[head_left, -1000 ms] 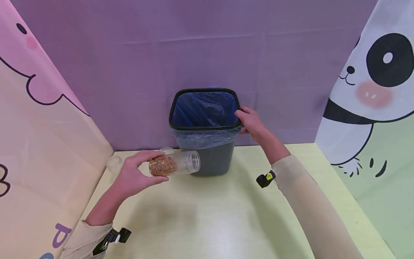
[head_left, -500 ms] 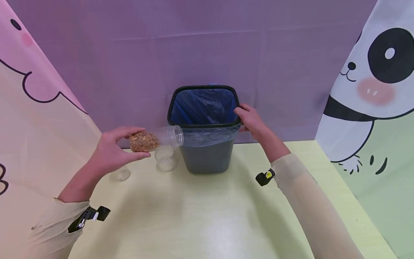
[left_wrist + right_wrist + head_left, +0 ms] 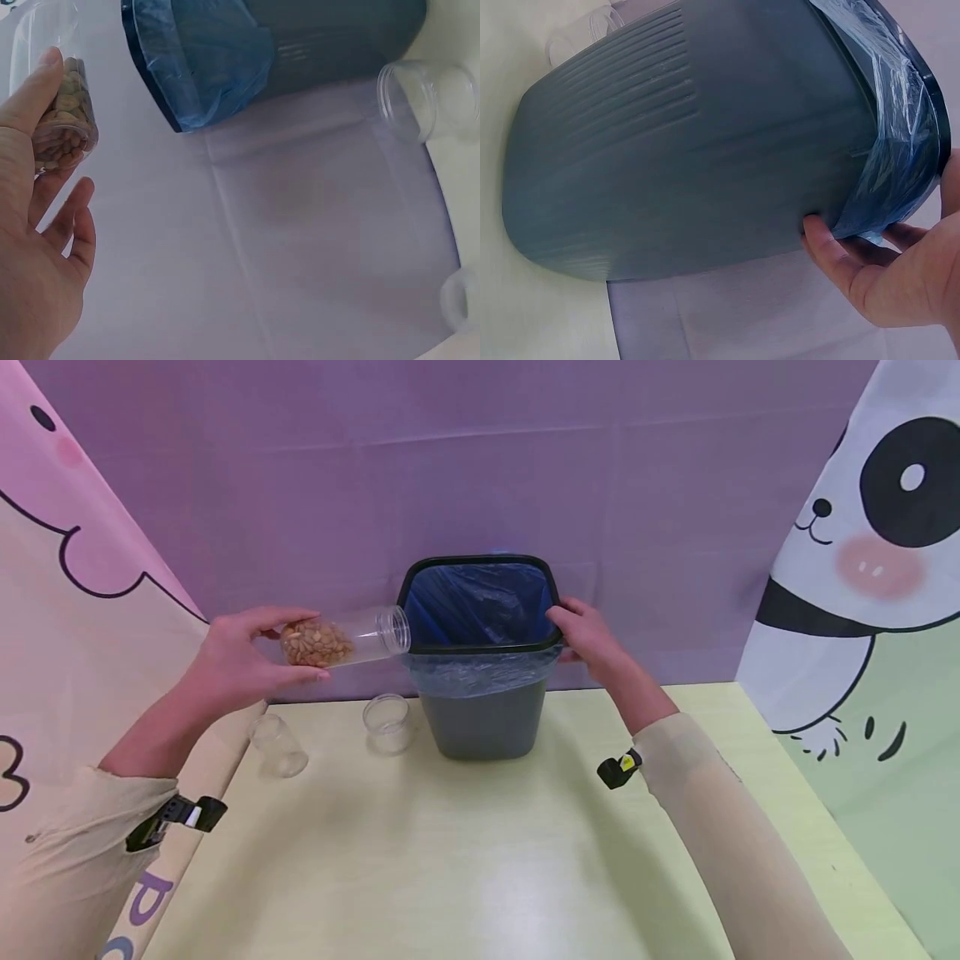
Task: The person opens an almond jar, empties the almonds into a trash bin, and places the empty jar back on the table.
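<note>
My left hand [image 3: 240,664] grips a clear plastic jar [image 3: 345,640] that lies on its side, its base end filled with peanuts [image 3: 315,643]. The jar's open mouth sits level with the left rim of the grey waste bin [image 3: 483,727], just beside it. The bin has a black rim and a blue plastic liner [image 3: 476,602]. My right hand [image 3: 588,639] grips the bin's right rim. In the left wrist view my left hand [image 3: 34,247] holds the jar [image 3: 64,112]; in the right wrist view my right hand [image 3: 889,281] clasps the bin [image 3: 690,142] at the liner's edge.
Two empty clear jars stand on the pale yellow table [image 3: 465,860]: one [image 3: 387,723] just left of the bin, another [image 3: 276,745] at the table's left edge. Purple backdrop behind, a pink cartoon panel on the left, a panda panel on the right.
My left hand has lifted the peanut jar from table height up to the level of the bin's rim. The right hand stays on the bin's rim.
</note>
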The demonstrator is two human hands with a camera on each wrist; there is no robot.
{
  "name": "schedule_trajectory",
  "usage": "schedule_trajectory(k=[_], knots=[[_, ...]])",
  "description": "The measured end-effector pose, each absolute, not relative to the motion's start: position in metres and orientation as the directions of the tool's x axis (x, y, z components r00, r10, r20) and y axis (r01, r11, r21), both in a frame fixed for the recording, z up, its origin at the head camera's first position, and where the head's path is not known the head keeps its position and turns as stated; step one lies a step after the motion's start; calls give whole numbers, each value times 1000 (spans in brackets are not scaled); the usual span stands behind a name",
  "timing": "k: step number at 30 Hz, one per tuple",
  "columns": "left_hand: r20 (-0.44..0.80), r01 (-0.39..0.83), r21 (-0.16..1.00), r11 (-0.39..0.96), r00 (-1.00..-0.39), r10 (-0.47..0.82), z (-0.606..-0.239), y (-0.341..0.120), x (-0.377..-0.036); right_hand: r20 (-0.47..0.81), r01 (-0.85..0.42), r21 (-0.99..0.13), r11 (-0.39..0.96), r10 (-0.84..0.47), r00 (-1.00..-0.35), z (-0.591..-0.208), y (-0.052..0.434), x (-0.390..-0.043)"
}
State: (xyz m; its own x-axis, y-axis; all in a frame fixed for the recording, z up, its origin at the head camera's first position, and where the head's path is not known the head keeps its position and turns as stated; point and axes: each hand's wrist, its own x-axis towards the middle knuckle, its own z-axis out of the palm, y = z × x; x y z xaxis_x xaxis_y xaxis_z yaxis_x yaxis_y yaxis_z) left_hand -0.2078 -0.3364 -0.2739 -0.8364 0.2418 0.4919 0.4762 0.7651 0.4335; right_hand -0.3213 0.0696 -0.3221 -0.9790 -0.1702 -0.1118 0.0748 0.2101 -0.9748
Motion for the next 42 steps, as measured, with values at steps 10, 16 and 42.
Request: schedule_trajectory(k=[10,16,42], knots=[[434,452,371,811,-857,279,-245,-335,-224,-104,66,-972,226,-161,-981,-323,69,-321],[404,457,347,819,-861,310,-240,-334,-236,-109,71,-971,230,-158,-981,-322,68,-319],[289,441,248,863,-884,368,-237,-315,-278,-95,62,-981,183,-173,-980,-322,60,-315]])
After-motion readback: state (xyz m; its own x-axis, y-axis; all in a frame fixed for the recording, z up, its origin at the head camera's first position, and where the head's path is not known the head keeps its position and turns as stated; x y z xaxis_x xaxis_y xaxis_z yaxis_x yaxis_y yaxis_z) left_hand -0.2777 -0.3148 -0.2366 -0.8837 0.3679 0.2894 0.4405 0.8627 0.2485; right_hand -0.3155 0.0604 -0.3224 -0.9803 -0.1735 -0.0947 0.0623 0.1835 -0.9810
